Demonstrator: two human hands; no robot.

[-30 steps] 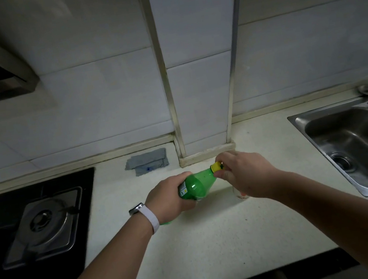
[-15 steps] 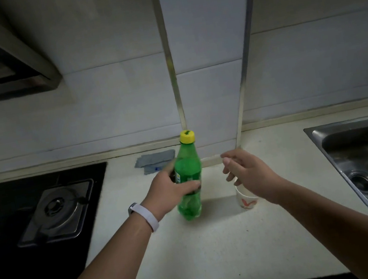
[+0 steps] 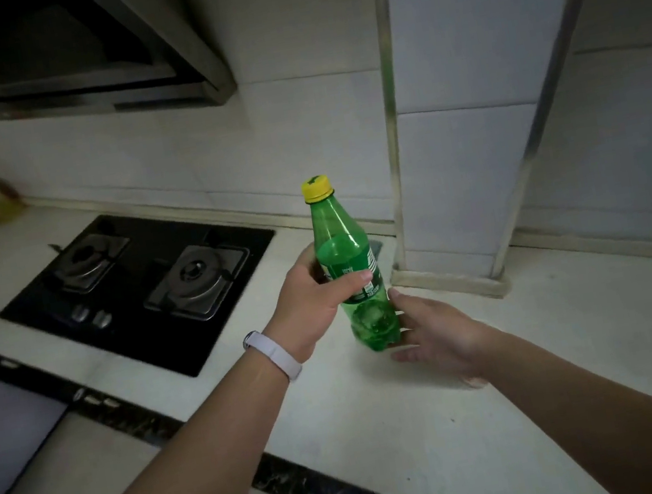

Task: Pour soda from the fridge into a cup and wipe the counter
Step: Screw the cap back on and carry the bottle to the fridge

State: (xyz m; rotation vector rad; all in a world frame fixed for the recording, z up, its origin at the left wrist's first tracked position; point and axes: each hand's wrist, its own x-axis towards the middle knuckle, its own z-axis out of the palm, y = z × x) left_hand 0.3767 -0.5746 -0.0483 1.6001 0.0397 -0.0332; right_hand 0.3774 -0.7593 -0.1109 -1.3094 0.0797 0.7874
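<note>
Holding the capped green plastic soda bottle upright above the white surface, the left hand grip stays clamped mid-body while the right hand hovers apart; slippage risks dropping it.

Both your bare forearms reach forward from the bottom edge. Your left hand, with a pale band around its wrist, is curled closed with the thumb lying across the front. Your right hand sits just beside and lower, palm turned left, fingers spread loosely.
</note>
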